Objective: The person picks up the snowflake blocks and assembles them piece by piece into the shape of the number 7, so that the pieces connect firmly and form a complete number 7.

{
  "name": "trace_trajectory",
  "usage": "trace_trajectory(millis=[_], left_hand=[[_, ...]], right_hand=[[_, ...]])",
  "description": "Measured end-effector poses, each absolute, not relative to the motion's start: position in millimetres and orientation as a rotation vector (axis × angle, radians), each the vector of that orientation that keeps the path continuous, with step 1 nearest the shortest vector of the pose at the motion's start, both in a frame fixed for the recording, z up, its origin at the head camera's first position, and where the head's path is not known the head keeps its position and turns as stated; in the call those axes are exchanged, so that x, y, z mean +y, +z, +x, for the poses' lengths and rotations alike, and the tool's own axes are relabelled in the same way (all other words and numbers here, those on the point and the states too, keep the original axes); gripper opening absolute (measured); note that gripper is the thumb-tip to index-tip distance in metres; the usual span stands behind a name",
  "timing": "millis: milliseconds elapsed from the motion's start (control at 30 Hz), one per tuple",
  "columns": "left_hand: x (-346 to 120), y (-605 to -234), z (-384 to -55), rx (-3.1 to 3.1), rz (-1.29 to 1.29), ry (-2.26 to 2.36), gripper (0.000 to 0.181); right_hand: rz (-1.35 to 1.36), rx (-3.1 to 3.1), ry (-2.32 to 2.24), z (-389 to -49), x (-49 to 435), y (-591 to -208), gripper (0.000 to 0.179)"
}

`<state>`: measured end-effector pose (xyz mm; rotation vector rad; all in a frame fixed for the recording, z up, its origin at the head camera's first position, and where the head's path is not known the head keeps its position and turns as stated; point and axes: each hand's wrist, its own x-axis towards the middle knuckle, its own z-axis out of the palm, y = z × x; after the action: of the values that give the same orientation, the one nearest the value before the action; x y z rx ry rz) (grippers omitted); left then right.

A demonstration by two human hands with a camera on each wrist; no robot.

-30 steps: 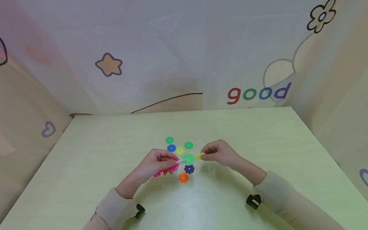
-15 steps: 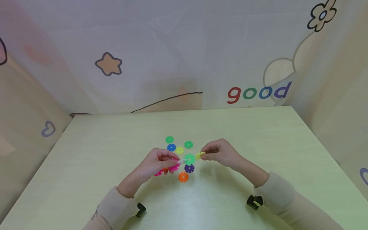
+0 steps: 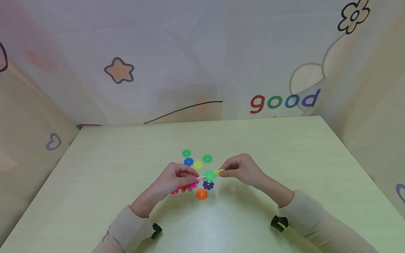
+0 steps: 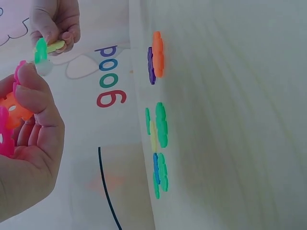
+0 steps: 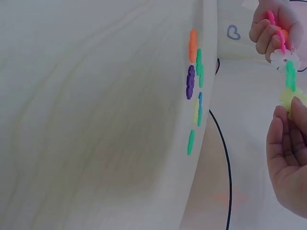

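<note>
My left hand grips a chain of flower-shaped interlocking discs above the table. Pink discs and an orange disc sit within its palm and fingers. Past the fingertips, a white disc leads to a green disc at the chain's right end. Between thumb and fingers, my right hand pinches a yellow disc. The yellow disc's edge meets the green one, set crosswise to it in the right wrist view. Fingers partly hide the pink and orange discs.
Loose discs lie on the table below and beyond the hands: a purple one, an orange one, a blue one, a yellow one and green ones. A printed cloth rises behind the table.
My right hand has brought the yellow disc slightly left, up against the green disc. My left hand has shifted a little to the right with the chain.
</note>
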<state>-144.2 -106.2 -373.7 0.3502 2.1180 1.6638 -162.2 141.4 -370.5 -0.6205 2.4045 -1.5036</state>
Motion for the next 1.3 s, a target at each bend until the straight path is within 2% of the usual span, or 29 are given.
trace_trajectory(millis=[433, 767, 1300], left_hand=[[-109, -374, -146, 2.142, 0.37, 1.707, 0.022], [-112, -372, -144, 2.17, 0.395, 1.663, 0.02], [-109, -374, -141, 2.152, 0.42, 1.75, 0.018]], right_hand=[[-0.607, 2.355, -1.616, -158, 138, -379, 0.005], [-0.713, 2.461, -1.532, -157, 137, -373, 0.004], [-0.74, 2.414, -1.668, -152, 133, -370, 0.004]])
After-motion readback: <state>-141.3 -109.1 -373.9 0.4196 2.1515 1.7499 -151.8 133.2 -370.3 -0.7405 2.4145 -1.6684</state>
